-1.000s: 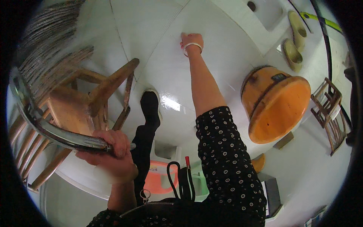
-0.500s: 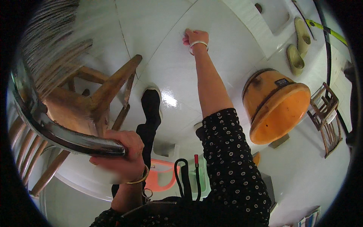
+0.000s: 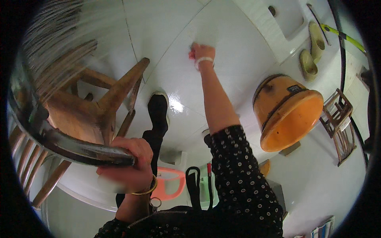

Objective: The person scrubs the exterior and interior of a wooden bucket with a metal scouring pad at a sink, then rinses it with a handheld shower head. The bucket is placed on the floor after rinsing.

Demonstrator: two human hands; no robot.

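My left hand (image 3: 135, 162) is wrapped round the handle of a chrome hand shower (image 3: 85, 150), whose curved neck runs up at the left. Water sprays in fine jets from its far end. Close beside it, a wooden chair (image 3: 79, 113) lies tipped over with its legs pointing up and right; the spray crosses part of it. Over the pale tiled floor (image 3: 174, 71) my right hand (image 3: 203, 53) reaches out in a fist. Nothing sticks out of its curled fingers, and a pale bracelet circles the wrist.
To the right is an orange tub (image 3: 291, 123), its mouth facing lower right. Past it are a pair of green shoes (image 3: 308, 65), a small wooden stool (image 3: 338, 123) and a raised white basin (image 3: 289, 20). Below sit a coral plastic seat (image 3: 168, 192) and green basin (image 3: 204, 184).
My right fist has drawn back a little toward me and slightly left. My left hand still grips the hand shower, shifted only slightly, and water keeps spraying.
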